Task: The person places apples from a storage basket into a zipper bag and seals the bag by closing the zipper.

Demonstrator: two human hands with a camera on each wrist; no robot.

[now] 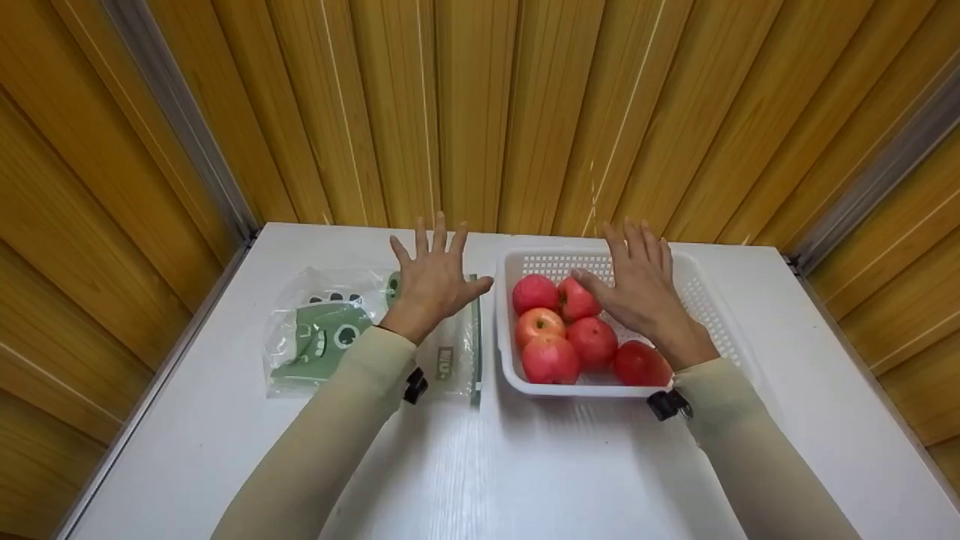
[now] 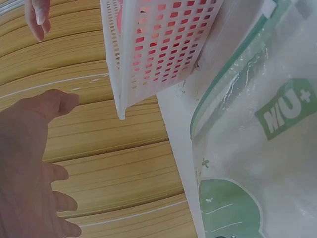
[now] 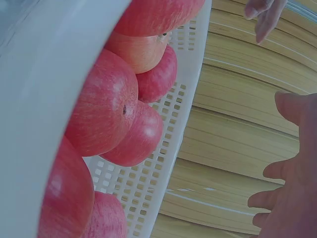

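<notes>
My left hand [image 1: 433, 289] is spread with straight fingers over a clear zip bag [image 1: 450, 375] printed with a green cartoon monster [image 1: 319, 341]. Nothing is in its grasp. My right hand [image 1: 637, 292], likewise spread and holding nothing, hovers over a white perforated basket [image 1: 716, 300]. Several red apples [image 1: 551, 358] lie toward the basket's left and front, and one of them [image 1: 642, 364] sits near the right forearm. Part of the basket's floor is hidden by the right hand. From the left wrist, the bag's green zip strip [image 2: 233, 62] shows beside the basket's wall [image 2: 163, 49].
Both things rest on a white table [image 1: 525, 465], the bag left of the basket with a narrow gap between them. Wood-look panels [image 1: 472, 112] rise behind the table and along both sides, with metal posts [image 1: 180, 112] at the corners.
</notes>
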